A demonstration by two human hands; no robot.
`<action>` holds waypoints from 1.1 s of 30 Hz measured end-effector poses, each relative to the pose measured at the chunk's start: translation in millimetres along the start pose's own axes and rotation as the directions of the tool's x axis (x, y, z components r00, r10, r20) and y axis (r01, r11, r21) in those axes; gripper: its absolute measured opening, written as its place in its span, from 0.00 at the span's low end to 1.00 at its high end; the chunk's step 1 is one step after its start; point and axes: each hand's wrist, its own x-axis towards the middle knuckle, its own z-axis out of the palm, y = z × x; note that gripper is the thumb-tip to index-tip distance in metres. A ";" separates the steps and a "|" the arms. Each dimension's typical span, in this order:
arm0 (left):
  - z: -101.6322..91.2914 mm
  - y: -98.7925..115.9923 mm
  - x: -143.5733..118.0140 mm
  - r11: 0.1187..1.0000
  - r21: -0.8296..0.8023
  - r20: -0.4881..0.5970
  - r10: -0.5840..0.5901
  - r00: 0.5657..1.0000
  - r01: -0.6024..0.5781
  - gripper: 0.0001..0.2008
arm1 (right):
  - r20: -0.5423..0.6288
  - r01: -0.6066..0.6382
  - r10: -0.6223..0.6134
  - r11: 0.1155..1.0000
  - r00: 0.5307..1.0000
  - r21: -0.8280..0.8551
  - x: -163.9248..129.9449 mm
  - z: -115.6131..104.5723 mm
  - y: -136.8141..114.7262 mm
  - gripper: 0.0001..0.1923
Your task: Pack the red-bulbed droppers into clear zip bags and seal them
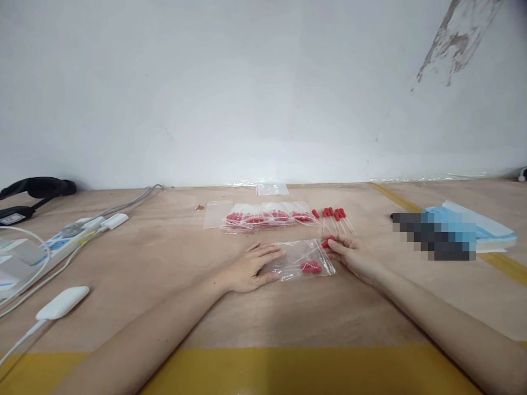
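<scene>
Plain white wall w/ a scuffed patch top right, and a plywood surface w/ yellow tape along the near edge. Right hand has its grip pinched together on a red-tipped pin right at the mouth of a clear zip bag, fingers curled over the bag's right edge. Left hand is flat on the bag's left side, fingers spread apart, pressing it down, not clamped on anything. Inside the bag there's already a few red-tipped pins lying near the middle.

Just behind the right hand, a loose row of red pins lies on the wood, tips pointing away from the person. Left of that, touching or nearly so, a pile of filled bags w/ red bits inside, and an empty bag further back by the wall.

Well off to the right: a stack of blue sheets, partly blurred out. Far left: a power strip w/ grey cables, a white adapter on a cord nearer the edge, and a black strap thing by the wall, can't tell what it is.
</scene>
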 end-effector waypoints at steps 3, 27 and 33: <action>-1.1 1.4 0.2 1.000 -0.003 0.002 -0.005 1.000 0.005 0.27 | 0.094 0.004 0.012 0.984 0.995 -0.177 -2.7 -5.9 -2.7 0.17; -0.9 0.9 1.2 1.000 0.007 0.003 0.011 1.000 -0.011 0.27 | 0.307 0.121 -0.012 0.934 0.952 -0.337 2.7 10.0 -1.9 0.21; 0.1 0.2 1.2 1.000 0.009 0.002 0.004 1.000 -0.004 0.27 | 0.254 0.136 -0.045 0.926 0.966 -0.353 3.6 8.3 -3.4 0.19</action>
